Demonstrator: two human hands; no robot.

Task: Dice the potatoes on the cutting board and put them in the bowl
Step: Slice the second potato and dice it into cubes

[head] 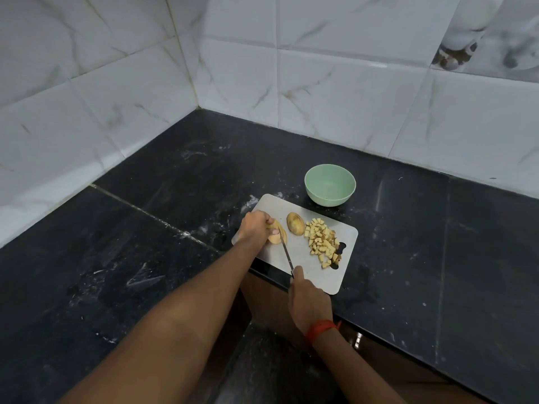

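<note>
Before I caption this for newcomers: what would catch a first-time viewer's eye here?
Both hands at the grey cutting board: the left hand holds a potato piece while the right hand cuts it with a knife. On its right side lies a pile of yellow dice; beyond the board stands a pale green bowl, holding none.

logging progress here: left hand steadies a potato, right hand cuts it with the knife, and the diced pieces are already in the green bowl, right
Not quite. The head view shows the diced pieces piled on the cutting board; the green bowl holds none. The rest holds.
</note>
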